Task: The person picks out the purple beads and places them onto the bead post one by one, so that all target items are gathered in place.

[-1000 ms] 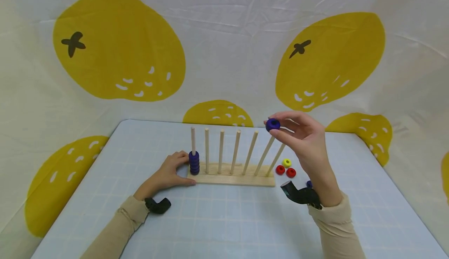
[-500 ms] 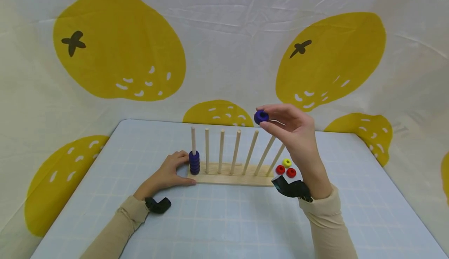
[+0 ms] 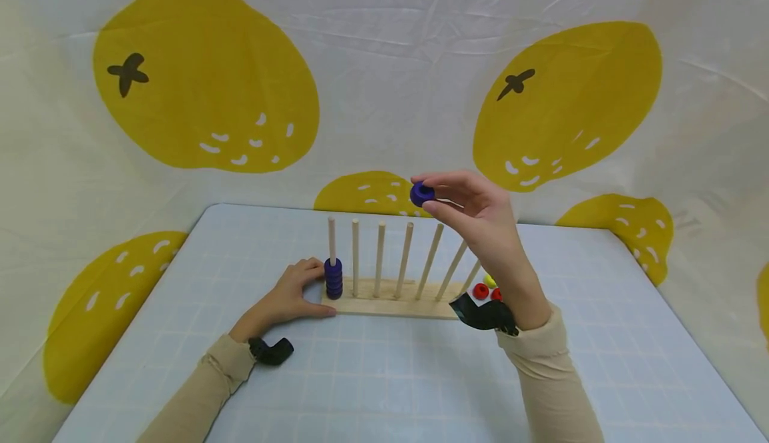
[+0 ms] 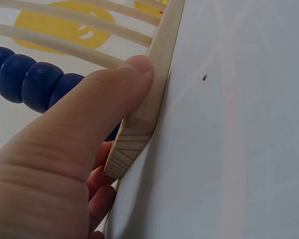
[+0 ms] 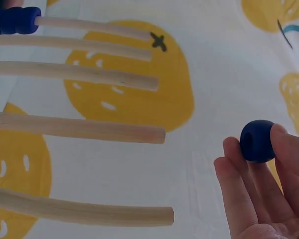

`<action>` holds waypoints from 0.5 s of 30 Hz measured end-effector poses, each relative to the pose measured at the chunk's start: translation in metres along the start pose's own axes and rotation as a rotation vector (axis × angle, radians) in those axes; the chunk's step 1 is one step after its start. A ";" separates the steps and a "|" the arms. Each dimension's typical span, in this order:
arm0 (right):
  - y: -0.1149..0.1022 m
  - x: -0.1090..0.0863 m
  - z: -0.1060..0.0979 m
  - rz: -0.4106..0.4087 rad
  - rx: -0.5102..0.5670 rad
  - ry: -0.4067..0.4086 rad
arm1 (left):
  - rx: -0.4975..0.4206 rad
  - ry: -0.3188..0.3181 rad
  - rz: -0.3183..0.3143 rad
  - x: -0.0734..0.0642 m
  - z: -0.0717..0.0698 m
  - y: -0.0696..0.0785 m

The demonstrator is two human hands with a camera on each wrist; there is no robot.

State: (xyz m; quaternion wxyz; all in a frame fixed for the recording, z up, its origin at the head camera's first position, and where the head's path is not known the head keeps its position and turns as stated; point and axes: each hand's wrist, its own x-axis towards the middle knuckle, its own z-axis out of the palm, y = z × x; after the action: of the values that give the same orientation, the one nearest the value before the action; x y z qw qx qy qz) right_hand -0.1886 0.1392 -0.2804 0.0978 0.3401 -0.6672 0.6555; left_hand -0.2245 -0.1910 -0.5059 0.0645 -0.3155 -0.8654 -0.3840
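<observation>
A wooden peg rack [image 3: 390, 306] with several upright pegs stands on the table. Several blue beads [image 3: 333, 279] are stacked on its leftmost peg. My left hand [image 3: 294, 293] grips the left end of the rack's base; in the left wrist view the thumb [image 4: 124, 84] lies along the base's edge and other fingers show beyond it. Above the rack's right half, my right hand [image 3: 480, 213] pinches a single blue bead [image 3: 422, 194] between thumb and fingers. The hole of that bead [image 5: 257, 142] shows in the right wrist view, apart from the bare peg ends.
Two red beads [image 3: 480, 291] and a yellow bead [image 3: 490, 281] lie on the table off the rack's right end, partly hidden by my right forearm. Behind the table [image 3: 384, 376] hangs a white cloth [image 3: 390, 96] printed with large yellow fruit.
My right hand has moved left and slightly up with the blue bead, from over the rightmost pegs toward the middle ones. The left hand and the rack have stayed in place.
</observation>
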 end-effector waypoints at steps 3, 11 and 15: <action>0.000 0.005 0.004 0.004 0.005 -0.017 | 0.002 0.001 0.003 0.000 0.000 0.000; 0.005 0.021 0.019 0.002 0.023 -0.089 | 0.007 0.002 0.006 0.001 0.000 0.000; 0.009 0.028 0.027 -0.018 0.039 -0.128 | 0.006 0.005 0.011 0.002 0.001 0.000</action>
State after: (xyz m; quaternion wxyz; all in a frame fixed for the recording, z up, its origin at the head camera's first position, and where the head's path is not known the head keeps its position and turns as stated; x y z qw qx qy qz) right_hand -0.2065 0.1040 -0.2752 0.0541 0.3890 -0.6560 0.6446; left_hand -0.2254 -0.1895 -0.5058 0.0697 -0.3193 -0.8646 -0.3818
